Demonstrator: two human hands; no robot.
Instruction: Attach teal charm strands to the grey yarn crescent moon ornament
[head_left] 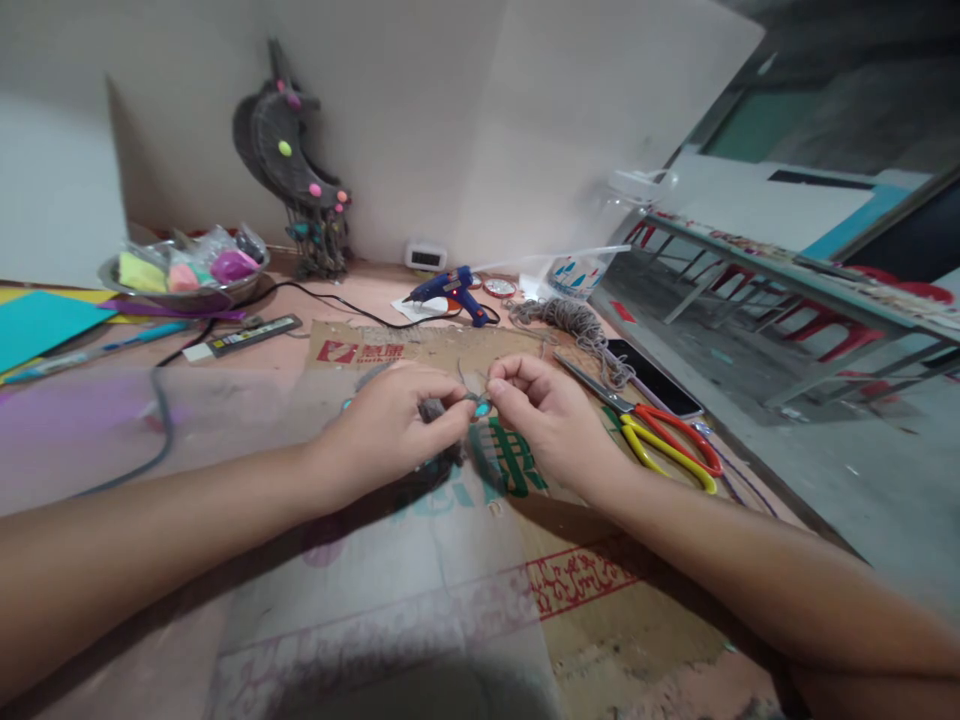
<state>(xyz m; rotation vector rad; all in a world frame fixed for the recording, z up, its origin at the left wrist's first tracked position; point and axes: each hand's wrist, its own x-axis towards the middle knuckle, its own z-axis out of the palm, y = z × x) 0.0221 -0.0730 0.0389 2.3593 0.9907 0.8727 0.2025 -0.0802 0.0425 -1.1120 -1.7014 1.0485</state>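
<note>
Over the cardboard sheet (592, 640), my left hand (397, 410) pinches a small bundle of dark grey yarn (431, 410) with a turquoise bead (481, 409) at its edge. Most of the bundle is hidden behind the fingers. Close beside it, my right hand (540, 410) is closed, thumb against forefinger, on a thin grey yarn end (491, 378) that runs to the bundle. To the right of that hand lie scissors (667, 440) with red and yellow handles, and a loose heap of grey yarn (574, 325) is behind it.
A blue glue gun (450, 290) rests at the back, its black cord running left. A metal bowl (187, 295) holds bagged coloured clay. A grey crescent ornament (281, 150) hangs against the white board. A phone (656, 378) lies near the table's right edge.
</note>
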